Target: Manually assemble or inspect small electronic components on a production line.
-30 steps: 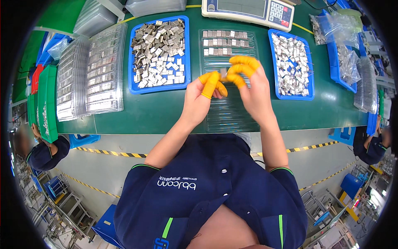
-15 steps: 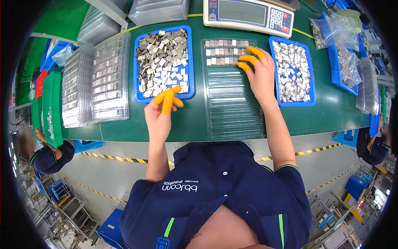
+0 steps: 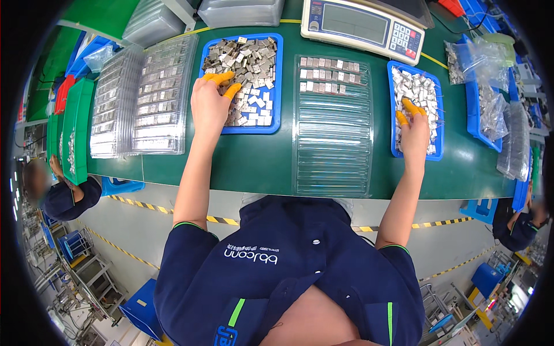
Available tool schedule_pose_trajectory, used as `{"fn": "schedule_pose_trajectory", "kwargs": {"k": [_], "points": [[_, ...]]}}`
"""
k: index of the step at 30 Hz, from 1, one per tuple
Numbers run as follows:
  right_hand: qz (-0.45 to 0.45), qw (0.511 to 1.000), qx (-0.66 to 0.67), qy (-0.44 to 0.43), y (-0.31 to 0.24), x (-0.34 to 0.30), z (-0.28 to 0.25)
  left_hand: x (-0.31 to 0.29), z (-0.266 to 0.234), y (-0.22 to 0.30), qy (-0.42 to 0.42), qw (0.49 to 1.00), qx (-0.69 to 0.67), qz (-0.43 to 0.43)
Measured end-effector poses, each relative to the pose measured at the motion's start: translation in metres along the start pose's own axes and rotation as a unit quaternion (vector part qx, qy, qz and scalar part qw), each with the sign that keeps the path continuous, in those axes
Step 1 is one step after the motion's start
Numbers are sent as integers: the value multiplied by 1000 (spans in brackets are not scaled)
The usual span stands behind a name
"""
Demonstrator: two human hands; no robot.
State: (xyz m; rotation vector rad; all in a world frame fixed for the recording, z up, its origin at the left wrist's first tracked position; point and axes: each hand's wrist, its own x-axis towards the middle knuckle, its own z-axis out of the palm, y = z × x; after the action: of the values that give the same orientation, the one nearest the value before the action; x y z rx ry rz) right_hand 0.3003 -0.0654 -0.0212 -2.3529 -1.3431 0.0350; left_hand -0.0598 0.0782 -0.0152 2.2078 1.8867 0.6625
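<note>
From the head view we see our left hand (image 3: 210, 106) reaching into the left blue bin (image 3: 276, 81), fingers loosely curled with orange finger cots on the tips, resting on the heap of small silvery metal pieces (image 3: 248, 63); whether it pinches one we cannot tell. Our right hand (image 3: 414, 134) lies in the right blue bin (image 3: 393, 115), its capped fingertips touching the metal parts (image 3: 416, 89) there, grip likewise unclear. Between the bins sits a clear ribbed tray (image 3: 333, 144), its long axis running away from us, with two rows of pieces filled at its far end. The green worktop (image 3: 254, 164) also carries filled clear trays (image 3: 144, 98) at left and a weighing scale (image 3: 363, 26) beyond. Other people work at either side.
</note>
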Motion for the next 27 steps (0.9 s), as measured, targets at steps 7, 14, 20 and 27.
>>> {"fn": "schedule_pose_trajectory", "kwargs": {"k": [7, 14, 20, 27], "points": [[123, 988, 85, -43, -16, 3, -20, 1, -2, 19, -11, 999, -14, 40], [33, 985, 134, 105, 24, 0, -9, 8, -4, 17, -51, 996, -65, -16], [104, 986, 69, 114, 30, -2, -19, 1, -7, 8, -62, 952, -293, -69], [6, 999, 43, -2, 32, -11, -28, -7, -12, 21, -119, 851, -497, -122]]}}
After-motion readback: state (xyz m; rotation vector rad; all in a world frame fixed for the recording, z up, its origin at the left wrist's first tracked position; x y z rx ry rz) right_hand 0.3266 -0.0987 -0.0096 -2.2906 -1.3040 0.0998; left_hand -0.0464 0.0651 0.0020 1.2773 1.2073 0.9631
